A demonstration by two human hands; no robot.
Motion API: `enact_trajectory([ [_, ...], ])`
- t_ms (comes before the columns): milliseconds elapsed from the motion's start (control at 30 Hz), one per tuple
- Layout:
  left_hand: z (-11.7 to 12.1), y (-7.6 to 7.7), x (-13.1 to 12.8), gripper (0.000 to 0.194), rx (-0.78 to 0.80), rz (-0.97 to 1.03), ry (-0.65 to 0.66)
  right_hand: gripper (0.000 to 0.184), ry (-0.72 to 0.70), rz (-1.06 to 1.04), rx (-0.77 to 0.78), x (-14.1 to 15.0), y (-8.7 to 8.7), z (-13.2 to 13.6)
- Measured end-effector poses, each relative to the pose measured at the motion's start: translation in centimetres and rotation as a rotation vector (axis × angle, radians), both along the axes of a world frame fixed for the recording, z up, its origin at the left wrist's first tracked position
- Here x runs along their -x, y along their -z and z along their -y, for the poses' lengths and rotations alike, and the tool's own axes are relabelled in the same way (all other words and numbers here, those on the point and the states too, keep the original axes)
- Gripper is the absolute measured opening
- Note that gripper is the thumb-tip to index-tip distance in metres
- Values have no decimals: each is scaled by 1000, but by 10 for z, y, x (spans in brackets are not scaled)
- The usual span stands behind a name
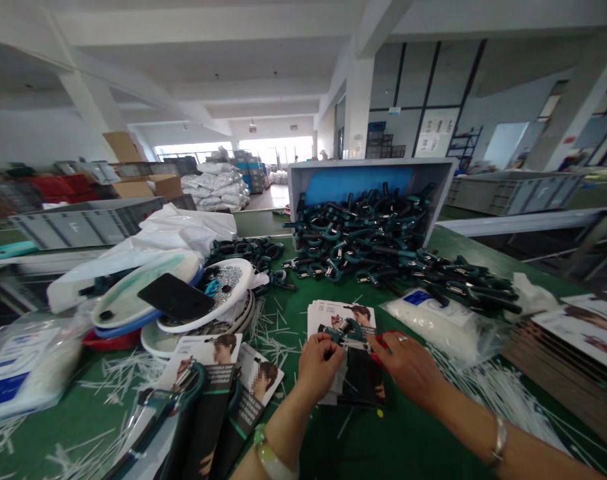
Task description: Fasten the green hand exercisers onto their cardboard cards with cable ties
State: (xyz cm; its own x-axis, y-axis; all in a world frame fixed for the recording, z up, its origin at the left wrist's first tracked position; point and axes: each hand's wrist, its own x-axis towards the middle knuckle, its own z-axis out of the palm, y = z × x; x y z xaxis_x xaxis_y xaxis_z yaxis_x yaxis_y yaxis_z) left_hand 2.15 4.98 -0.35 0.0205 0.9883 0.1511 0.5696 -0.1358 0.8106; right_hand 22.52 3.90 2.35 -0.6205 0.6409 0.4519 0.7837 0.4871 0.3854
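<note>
A dark green hand tool with a metal part (pixel 352 329) lies across the top of a stack of printed cards (pixel 361 373) in front of me. My left hand (pixel 319 363) is closed at the tool's left end, its fingertips pinched together over the card; what lies between them is too small to make out. My right hand (pixel 408 367) is closed around a red-handled tool (pixel 378 351) at the right edge of the stack. This tool's working end is hidden by the hand and the card.
Green hand tools spill from a tipped grey crate (pixel 296 193). Loose white cable ties (pixel 498 393) lie both sides. On the left are carded tools (pixel 191 393), a phone (pixel 176 297) on round lids, and a bagged pack (pixel 28 367). Another bag (pixel 443 320) and card stacks (pixel 578 360) are right.
</note>
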Motion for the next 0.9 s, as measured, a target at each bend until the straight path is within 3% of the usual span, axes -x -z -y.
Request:
enact_trajectory([
  [200, 1, -1, 2, 17, -25, 1, 16, 36, -68, 11, -54, 0, 4, -8],
  [367, 1, 1, 1, 15, -22, 26, 16, 26, -149, 72, 14, -7, 5, -19],
  [600, -1, 5, 3, 18, -65, 99, -102, 28, -75, -4, 481, -7, -8, -26],
  [767, 0, -2, 26, 35, -33, 84, -301, 17, -32, -213, 778, -3, -38, -20],
  [900, 15, -18, 40, 34, 113, -199, -165, 31, -17, -115, 1068, 16, -64, -27],
])
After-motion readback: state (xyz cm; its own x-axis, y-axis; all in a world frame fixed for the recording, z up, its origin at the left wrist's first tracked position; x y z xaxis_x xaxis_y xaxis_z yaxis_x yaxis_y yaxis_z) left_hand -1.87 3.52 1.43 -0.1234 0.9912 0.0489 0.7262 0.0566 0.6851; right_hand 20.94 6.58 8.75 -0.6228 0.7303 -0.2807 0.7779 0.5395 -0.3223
